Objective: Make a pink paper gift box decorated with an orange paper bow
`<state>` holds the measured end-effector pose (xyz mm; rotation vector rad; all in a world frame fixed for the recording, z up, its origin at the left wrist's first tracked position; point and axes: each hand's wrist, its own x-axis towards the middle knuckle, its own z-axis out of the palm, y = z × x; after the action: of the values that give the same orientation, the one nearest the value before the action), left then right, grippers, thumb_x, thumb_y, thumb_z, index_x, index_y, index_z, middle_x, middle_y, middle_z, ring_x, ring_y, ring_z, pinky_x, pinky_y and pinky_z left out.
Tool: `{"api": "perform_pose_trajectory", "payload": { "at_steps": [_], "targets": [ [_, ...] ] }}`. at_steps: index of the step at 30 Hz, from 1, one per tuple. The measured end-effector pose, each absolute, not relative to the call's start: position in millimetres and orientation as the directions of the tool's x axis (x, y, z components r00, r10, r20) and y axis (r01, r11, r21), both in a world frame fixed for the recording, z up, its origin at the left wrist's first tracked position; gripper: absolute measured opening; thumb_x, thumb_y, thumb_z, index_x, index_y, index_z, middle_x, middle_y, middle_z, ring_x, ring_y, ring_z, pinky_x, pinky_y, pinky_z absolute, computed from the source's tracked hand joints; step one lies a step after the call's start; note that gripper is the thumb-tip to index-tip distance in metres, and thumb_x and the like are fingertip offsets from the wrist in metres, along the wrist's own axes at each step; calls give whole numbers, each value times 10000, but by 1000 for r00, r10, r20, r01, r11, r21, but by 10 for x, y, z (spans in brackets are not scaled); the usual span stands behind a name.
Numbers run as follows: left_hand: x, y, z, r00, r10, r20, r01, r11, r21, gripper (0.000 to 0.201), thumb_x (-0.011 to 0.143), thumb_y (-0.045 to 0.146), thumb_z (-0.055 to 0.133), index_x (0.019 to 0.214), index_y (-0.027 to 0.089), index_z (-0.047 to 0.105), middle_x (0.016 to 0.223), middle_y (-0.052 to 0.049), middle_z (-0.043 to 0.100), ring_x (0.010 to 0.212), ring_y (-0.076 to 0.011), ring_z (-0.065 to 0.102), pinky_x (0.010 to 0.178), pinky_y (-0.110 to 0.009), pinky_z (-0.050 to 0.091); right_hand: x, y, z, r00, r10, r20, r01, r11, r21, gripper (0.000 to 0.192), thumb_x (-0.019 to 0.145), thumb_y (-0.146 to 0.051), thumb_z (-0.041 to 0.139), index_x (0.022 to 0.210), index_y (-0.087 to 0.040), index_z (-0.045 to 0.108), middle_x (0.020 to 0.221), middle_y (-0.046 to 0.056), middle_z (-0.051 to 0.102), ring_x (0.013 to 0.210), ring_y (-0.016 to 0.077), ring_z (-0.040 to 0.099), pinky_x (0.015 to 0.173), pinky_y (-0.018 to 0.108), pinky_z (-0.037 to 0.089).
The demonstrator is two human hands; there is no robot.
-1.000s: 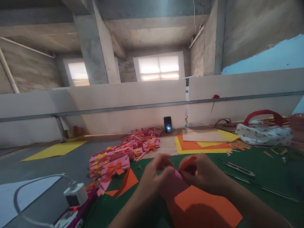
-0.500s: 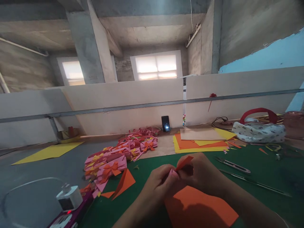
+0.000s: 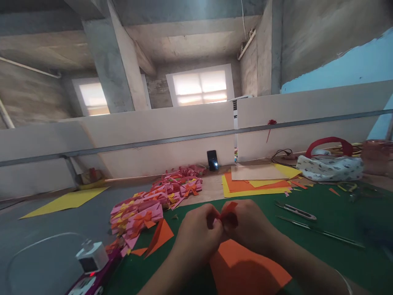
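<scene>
My left hand (image 3: 201, 227) and my right hand (image 3: 244, 219) meet above the green mat, fingers pinched together. Between them is a small strip of orange paper (image 3: 229, 207), its end standing up over the right fingers; the left fingertips close on its other part. A bit of pink shows at the left fingertips, too small to name. Below my hands lies a large orange sheet (image 3: 245, 268), partly covered by them and their shadow. To the left rests a heap of pink, orange and yellow folded paper pieces (image 3: 153, 205), with a loose orange paper piece (image 3: 161, 237) beside it.
Right of my hands lie a pale-handled craft knife (image 3: 296, 210) and long metal tweezers (image 3: 319, 232). Behind are stacked yellow and orange sheets (image 3: 227, 191), a phone (image 3: 212, 160) and a red-handled cloth bag (image 3: 330, 168). A white charger (image 3: 92, 257) sits in a power strip at left.
My hands have drawn closer together, the left fingers now curled and raised at the orange strip. The strip's end has tipped lower behind my right fingers. The view has shifted slightly.
</scene>
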<state>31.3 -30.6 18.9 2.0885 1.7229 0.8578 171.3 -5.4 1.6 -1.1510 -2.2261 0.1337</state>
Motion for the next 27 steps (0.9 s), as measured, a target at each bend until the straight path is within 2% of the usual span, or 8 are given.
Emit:
{"api": "perform_pose_trajectory", "payload": {
  "at_steps": [4, 9, 15, 18, 21, 24, 27],
  "targets": [
    [336, -270, 220, 58, 956, 287, 814, -212, 540, 107, 635, 187, 416, 567, 201, 497, 601, -3, 552, 603, -173, 505, 547, -259, 329, 1715, -92, 75, -407, 762, 504, 724, 605, -331, 74, 679, -207, 548, 650, -179, 610, 633, 10, 640, 556, 117, 511, 493, 228, 238],
    [339, -241, 312, 166, 937, 307, 683, -334, 650, 104, 604, 237, 463, 509, 204, 491, 562, 16, 545, 643, -189, 535, 570, -258, 381, 1756, -154, 187, -406, 753, 518, 739, 604, -298, 106, 699, -227, 529, 655, -171, 607, 620, 12, 634, 521, 108, 481, 457, 230, 200],
    [456, -216, 280, 128, 947, 294, 561, -313, 766, 111, 580, 260, 469, 511, 193, 525, 542, 21, 542, 635, -192, 548, 552, -255, 393, 1981, -236, 313, -444, 746, 497, 722, 626, -295, 134, 745, -159, 503, 728, -176, 634, 661, -13, 638, 572, 88, 498, 494, 202, 269],
    [428, -148, 268, 119, 965, 235, 537, -261, 802, 106, 562, 252, 458, 528, 188, 535, 521, 30, 514, 570, -166, 520, 500, -234, 355, 2374, -166, 349, -391, 807, 443, 796, 538, -277, 184, 811, -181, 452, 800, -174, 636, 713, -6, 643, 621, 87, 528, 540, 186, 318],
    [316, -63, 281, 99, 987, 126, 486, -159, 860, 97, 546, 262, 479, 544, 183, 536, 487, 43, 468, 496, -135, 465, 445, -212, 289, 2892, 14, 261, -266, 882, 390, 899, 373, -230, 215, 822, -161, 419, 809, -145, 634, 743, 52, 647, 660, 137, 547, 564, 225, 328],
    [209, 12, 257, 75, 996, 44, 363, -68, 929, 67, 519, 240, 497, 537, 178, 514, 456, 62, 407, 449, -97, 381, 426, -198, 227, 3294, 231, 25, -162, 946, 281, 964, 212, -157, 139, 757, -144, 501, 730, -118, 636, 753, 124, 637, 724, 216, 572, 568, 260, 324],
    [153, 83, 172, 100, 995, 0, 215, -21, 976, 48, 503, 215, 493, 527, 174, 487, 454, 70, 386, 444, -77, 335, 434, -194, 201, 3460, 394, -245, -161, 975, 154, 980, 177, -96, 134, 673, -112, 581, 786, -143, 645, 835, 124, 637, 791, 248, 585, 584, 261, 328]
  ]
}}
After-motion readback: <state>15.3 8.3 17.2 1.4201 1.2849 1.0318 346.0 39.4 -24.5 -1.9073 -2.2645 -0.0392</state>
